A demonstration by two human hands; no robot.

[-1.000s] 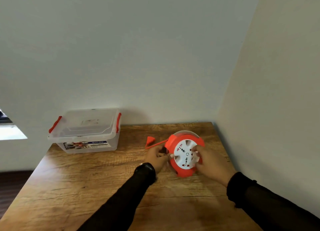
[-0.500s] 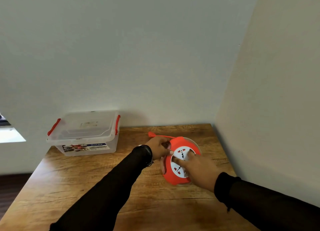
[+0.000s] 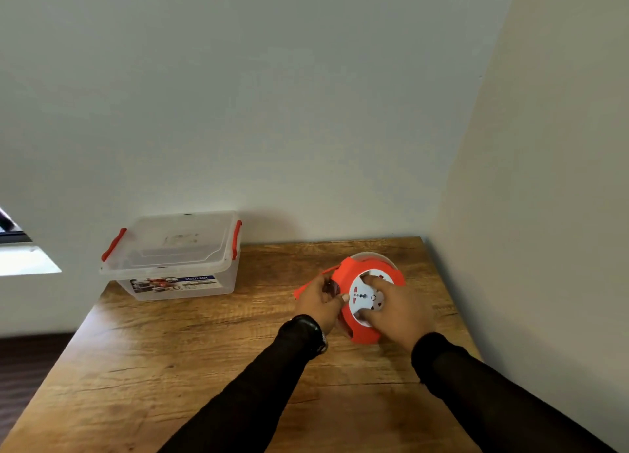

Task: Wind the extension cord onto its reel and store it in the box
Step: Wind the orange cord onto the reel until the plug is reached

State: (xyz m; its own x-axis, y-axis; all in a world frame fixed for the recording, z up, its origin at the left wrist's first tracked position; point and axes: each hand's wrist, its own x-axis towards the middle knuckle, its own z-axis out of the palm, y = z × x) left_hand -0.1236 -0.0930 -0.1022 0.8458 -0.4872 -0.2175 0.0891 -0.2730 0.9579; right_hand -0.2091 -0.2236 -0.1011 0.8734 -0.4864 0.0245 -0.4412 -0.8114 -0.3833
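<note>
Wooden desk in a room corner; lidded clear box at far left; orange reel at far right, tilted; left hand closed on its edge; right hand gripping the white hub; short cord left; likely winding; next, opening the box.

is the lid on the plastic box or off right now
On. The clear lid sits flat over the box, with a red latch at each end. Whether the latches are clipped cannot be told.
</note>
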